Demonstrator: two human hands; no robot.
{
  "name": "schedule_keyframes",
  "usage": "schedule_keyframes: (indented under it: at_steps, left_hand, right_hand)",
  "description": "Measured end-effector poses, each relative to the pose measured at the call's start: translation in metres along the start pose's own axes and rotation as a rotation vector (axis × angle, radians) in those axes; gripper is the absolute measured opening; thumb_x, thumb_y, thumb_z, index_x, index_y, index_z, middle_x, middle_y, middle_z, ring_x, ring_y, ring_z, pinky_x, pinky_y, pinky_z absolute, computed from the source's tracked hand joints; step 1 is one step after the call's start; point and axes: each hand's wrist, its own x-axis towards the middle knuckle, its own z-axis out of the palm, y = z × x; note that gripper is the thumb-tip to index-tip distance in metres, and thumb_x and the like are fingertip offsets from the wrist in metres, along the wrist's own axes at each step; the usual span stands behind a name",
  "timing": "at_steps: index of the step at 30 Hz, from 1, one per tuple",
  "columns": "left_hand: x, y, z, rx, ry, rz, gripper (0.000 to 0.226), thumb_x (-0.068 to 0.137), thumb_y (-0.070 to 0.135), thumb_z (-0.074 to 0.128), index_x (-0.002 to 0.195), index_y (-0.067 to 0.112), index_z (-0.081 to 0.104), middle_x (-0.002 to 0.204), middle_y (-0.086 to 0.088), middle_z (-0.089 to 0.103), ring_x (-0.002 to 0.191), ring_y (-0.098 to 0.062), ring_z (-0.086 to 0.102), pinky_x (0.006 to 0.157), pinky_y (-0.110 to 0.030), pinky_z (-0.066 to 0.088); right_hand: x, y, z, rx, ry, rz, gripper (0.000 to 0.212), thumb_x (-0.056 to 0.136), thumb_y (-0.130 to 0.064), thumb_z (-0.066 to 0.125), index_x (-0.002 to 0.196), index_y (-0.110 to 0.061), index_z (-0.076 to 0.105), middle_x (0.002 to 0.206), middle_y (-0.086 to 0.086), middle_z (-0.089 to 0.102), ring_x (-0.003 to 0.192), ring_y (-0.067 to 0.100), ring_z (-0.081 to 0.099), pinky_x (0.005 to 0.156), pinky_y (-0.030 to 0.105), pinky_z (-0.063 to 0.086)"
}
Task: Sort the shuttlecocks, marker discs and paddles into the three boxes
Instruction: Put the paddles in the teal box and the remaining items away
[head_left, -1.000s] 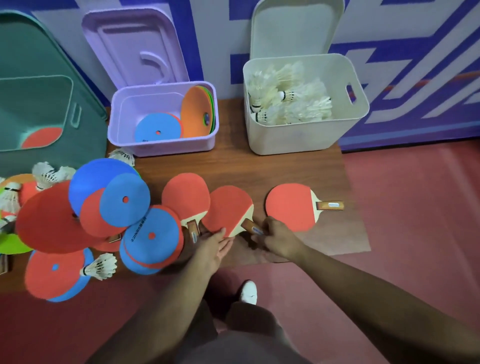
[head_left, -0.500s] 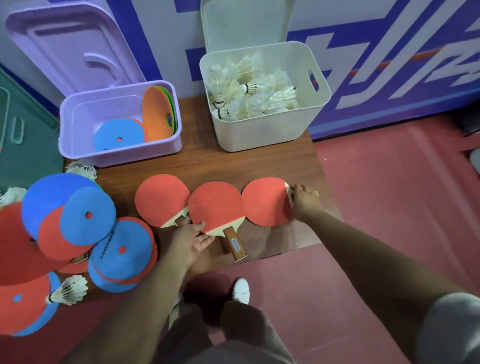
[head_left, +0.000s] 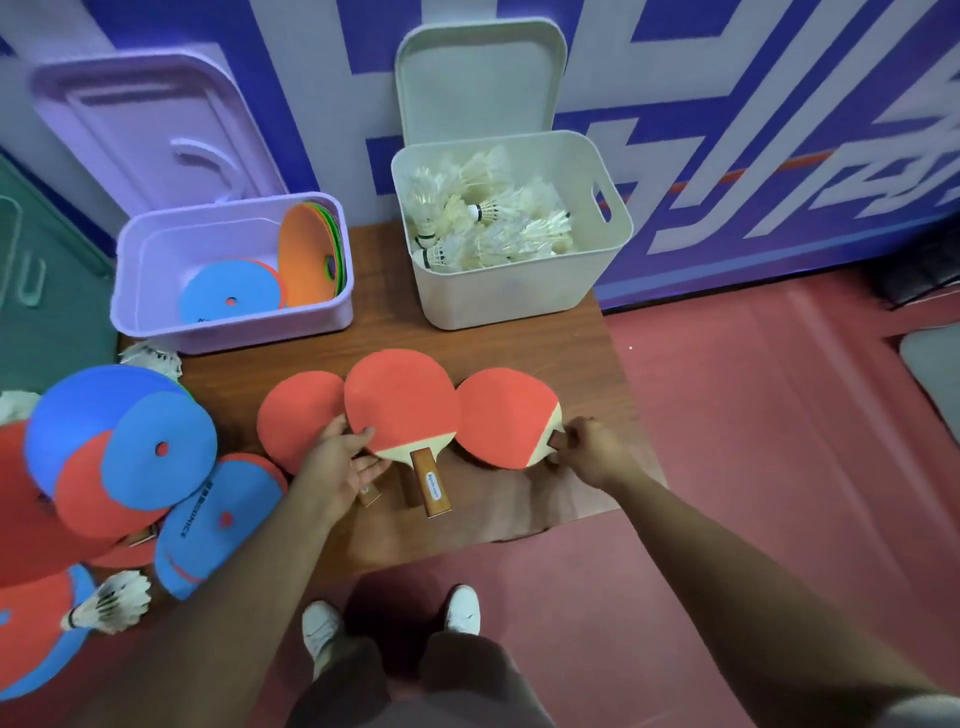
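Three red paddles lie side by side on the wooden surface (head_left: 571, 353), handles pointing to 6 o'clock. The middle paddle (head_left: 400, 400) overlaps the left paddle (head_left: 298, 415) and the right paddle (head_left: 501, 415). The left hand (head_left: 340, 467) grips the middle paddle at its 8 o'clock edge, thumb on the red face and fingers curled beneath (it also covers part of the left paddle's handle). The right hand (head_left: 592, 452) pinches the right paddle's short handle between thumb and fingers.

At 12 o'clock from the paddles stands the white box (head_left: 519, 306), holding shuttlecocks (head_left: 488, 223). At 10 o'clock is the lilac box (head_left: 156, 332), with marker discs (head_left: 228, 296) inside. A loose pile of discs (head_left: 156, 447) sits at 9 o'clock, and a stray shuttlecock (head_left: 111, 603) at 8 o'clock.
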Motion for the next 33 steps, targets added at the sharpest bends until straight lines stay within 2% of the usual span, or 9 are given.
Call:
schedule_keyframes:
  at_steps: [3,5,7,12,14,18,24,28,33]
  left_hand:
    - [-0.016,0.032,-0.008,-0.041,-0.019,0.087,0.04,0.095,0.0,0.05,0.13,0.021,0.05,0.126,-0.01,0.061,0.103,-0.029,0.064,0.09,-0.043,0.051]
    - [-0.03,0.054,-0.017,-0.096,-0.023,0.149,0.036,0.094,-0.001,0.049,0.124,0.019,0.053,0.118,-0.012,0.066,0.1,-0.029,0.067,0.079,-0.042,0.057]
    - [-0.046,0.074,-0.029,-0.126,-0.026,0.223,0.033,0.093,-0.002,0.048,0.118,0.018,0.055,0.113,-0.013,0.067,0.093,-0.027,0.069,0.069,-0.038,0.059]
    - [-0.075,0.116,-0.067,-0.204,-0.038,0.373,0.034,0.09,-0.005,0.044,0.108,0.021,0.056,0.114,-0.012,0.065,0.097,-0.028,0.067,0.072,-0.039,0.06]
    - [-0.085,0.132,-0.085,-0.255,-0.037,0.429,0.042,0.087,-0.007,0.042,0.111,0.025,0.055,0.114,-0.006,0.067,0.1,-0.027,0.066,0.071,-0.041,0.06]
    - [-0.107,0.167,-0.127,-0.331,-0.031,0.52,0.044,0.086,-0.012,0.04,0.108,0.024,0.053,0.112,-0.005,0.065,0.1,-0.03,0.065,0.065,-0.042,0.059]
    - [-0.115,0.215,-0.206,-0.413,-0.128,0.596,0.048,0.09,-0.013,0.043,0.127,0.018,0.049,0.125,-0.015,0.064,0.107,-0.036,0.066,0.076,-0.046,0.059]
    - [-0.106,0.247,-0.264,-0.432,-0.148,0.628,0.047,0.082,-0.006,0.05,0.123,0.017,0.05,0.137,-0.02,0.055,0.112,-0.034,0.064,0.088,-0.046,0.056]
    - [-0.08,0.283,-0.338,-0.485,-0.17,0.618,0.08,0.074,-0.006,0.06,0.142,0.028,0.036,0.14,-0.013,0.053,0.107,-0.032,0.067,0.085,-0.048,0.057]
  right_hand:
    - [-0.016,-0.036,-0.009,0.15,0.105,-0.061,0.037,0.081,-0.016,0.071,0.059,-0.014,0.041,0.055,-0.003,0.041,0.05,0.014,0.039,0.048,0.03,0.029]
    - [-0.024,-0.065,-0.014,0.186,0.167,-0.14,0.038,0.079,-0.013,0.074,0.059,-0.016,0.043,0.054,-0.005,0.04,0.05,0.011,0.036,0.046,0.023,0.025]
    - [-0.028,-0.097,-0.016,0.24,0.192,-0.187,0.035,0.078,-0.014,0.076,0.061,-0.012,0.045,0.056,-0.003,0.038,0.054,0.016,0.035,0.049,0.029,0.026]
    - [-0.038,-0.191,-0.015,0.357,0.133,-0.31,0.03,0.082,-0.02,0.075,0.071,-0.011,0.049,0.063,-0.003,0.042,0.058,0.015,0.039,0.049,0.02,0.03]
    - [-0.042,-0.234,-0.008,0.383,0.081,-0.356,0.03,0.083,-0.023,0.075,0.071,-0.016,0.049,0.063,-0.005,0.045,0.057,0.014,0.045,0.057,0.025,0.039]
    - [-0.052,-0.329,0.018,0.329,0.01,-0.517,0.033,0.079,-0.029,0.077,0.07,-0.014,0.049,0.061,-0.002,0.043,0.057,0.017,0.043,0.059,0.032,0.039]
    - [-0.071,-0.453,0.075,0.179,-0.101,-0.68,0.028,0.083,-0.028,0.074,0.071,-0.016,0.051,0.061,-0.006,0.045,0.058,0.011,0.042,0.056,0.027,0.032]
    - [-0.071,-0.519,0.122,0.076,-0.154,-0.716,0.026,0.081,-0.029,0.073,0.072,-0.017,0.052,0.063,-0.003,0.05,0.063,0.016,0.047,0.061,0.033,0.037]
    - [-0.065,-0.587,0.172,0.0,-0.167,-0.725,0.027,0.08,-0.029,0.074,0.079,-0.011,0.054,0.067,-0.002,0.046,0.061,0.015,0.041,0.05,0.025,0.03]
